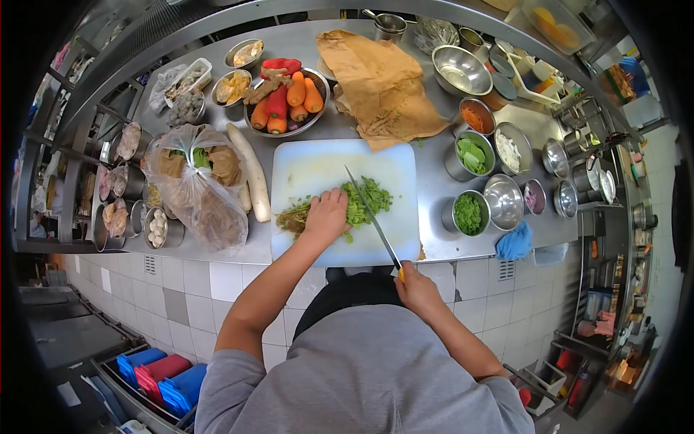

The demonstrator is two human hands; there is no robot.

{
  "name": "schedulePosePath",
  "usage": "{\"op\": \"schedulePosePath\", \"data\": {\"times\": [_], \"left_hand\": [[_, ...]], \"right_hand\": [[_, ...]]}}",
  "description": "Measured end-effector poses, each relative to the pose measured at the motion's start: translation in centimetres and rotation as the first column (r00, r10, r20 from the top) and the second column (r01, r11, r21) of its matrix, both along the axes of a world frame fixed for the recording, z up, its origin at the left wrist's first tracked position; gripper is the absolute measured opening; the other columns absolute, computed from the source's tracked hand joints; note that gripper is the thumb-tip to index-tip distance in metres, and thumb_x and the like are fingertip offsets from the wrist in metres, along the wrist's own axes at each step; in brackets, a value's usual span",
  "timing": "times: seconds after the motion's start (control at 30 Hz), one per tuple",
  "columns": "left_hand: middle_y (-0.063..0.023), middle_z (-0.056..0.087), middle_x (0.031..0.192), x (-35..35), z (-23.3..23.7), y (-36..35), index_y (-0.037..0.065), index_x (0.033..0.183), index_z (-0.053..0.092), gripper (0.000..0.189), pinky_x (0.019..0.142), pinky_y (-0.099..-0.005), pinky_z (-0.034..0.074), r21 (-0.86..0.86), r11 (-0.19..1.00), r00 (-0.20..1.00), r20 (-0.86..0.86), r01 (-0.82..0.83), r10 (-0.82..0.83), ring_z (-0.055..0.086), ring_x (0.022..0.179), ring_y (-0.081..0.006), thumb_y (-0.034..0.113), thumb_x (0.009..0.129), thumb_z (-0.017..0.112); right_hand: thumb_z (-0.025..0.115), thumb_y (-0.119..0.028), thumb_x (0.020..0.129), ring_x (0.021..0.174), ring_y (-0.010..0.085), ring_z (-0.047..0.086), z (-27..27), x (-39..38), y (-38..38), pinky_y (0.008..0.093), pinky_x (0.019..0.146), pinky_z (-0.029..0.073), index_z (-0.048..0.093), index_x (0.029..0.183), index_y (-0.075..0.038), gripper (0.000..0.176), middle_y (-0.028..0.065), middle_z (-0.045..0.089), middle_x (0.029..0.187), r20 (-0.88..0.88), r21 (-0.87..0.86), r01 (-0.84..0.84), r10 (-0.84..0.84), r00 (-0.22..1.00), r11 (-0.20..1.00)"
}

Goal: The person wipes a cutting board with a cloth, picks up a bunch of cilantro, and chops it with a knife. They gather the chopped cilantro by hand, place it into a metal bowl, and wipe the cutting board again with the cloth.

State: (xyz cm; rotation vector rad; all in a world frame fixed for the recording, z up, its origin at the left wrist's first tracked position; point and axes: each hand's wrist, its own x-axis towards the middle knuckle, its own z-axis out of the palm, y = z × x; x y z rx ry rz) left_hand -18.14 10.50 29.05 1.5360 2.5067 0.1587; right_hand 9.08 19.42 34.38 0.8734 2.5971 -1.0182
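Note:
A white cutting board (303, 160) lies at the table's front edge. Across it rests a bunch of leafy green herbs (370, 197), its stems and brownish root ends (291, 219) pointing left. My left hand (329, 213) grips the bunch near its middle, fingers curled over the stems. In my right hand (418, 283), at the board's front right corner, is the yellow handle of a long kitchen knife (377, 226). Its blade slants up and left over the leaves, a short way right of my left fingers. Chopped bits of leaf are scattered on the board.
Behind the board stand a bowl of carrots and peppers (323, 78) and brown paper (376, 79). Left of it are a white radish (249, 170) and a plastic bag (195, 195). Metal containers with chopped greens (468, 213) and leaves (473, 154) stand right, near a blue cloth (514, 242).

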Motion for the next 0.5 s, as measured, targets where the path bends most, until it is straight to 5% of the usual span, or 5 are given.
{"op": "schedulePosePath", "data": {"times": [0.27,0.5], "left_hand": [[-0.009,0.054,0.116,-0.6,0.3,0.1,0.005,0.125,0.055,0.069,0.09,-0.045,0.044,-0.013,0.999,0.999,0.026,0.042,-0.042,0.053,0.112,-0.0279,0.026,0.067,0.086],[-0.0106,0.054,0.119,-0.3,0.4,-0.2,0.004,0.131,0.052,0.077,0.093,-0.0463,0.043,-0.014,1.0,0.999,0.037,0.017,-0.016,0.053,0.113,-0.0289,0.03,0.066,0.086]], "right_hand": [[0.054,-0.022,0.096,0.087,0.0466,0.066,-1.9,-2.8,1.1,0.056,0.077,0.051,0.045,0.12,-0.001,0.033,0.029,0.067,0.095,0.118,-0.026,-0.069,0.072,0.99,0.997],[0.053,-0.025,0.098,0.087,0.0473,0.065,-5.9,-9.2,2.2,0.0562,0.076,0.05,0.044,0.122,-0.002,0.034,0.0285,0.067,0.093,-0.034,0.007,-0.012,0.013,0.999,1.0]]}}
